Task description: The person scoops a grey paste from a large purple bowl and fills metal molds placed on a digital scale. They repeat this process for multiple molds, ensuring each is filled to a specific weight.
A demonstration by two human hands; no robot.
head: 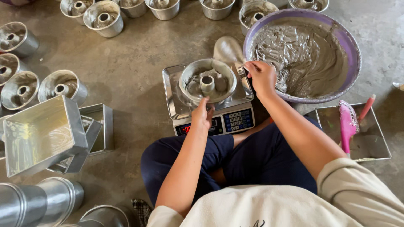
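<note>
A round metal tube mould (207, 80) with grey batter in it stands on the steel pan of a digital scale (174, 90). My left hand (203, 113) grips the mould's near rim. My right hand (261, 77) is at the mould's right side, shut on the handle of a batter-coated scoop (227, 49) whose bowl lies beyond the mould. Just right of that hand sits a big purple basin (351, 44) full of grey batter.
Filled tube moulds (103, 18) line the far edge and the left side of the concrete floor. Empty square tins (40, 134) and stacked round tins (38, 201) lie at my left. A pink spatula (347, 124) rests on a steel tray (374, 147) at my right.
</note>
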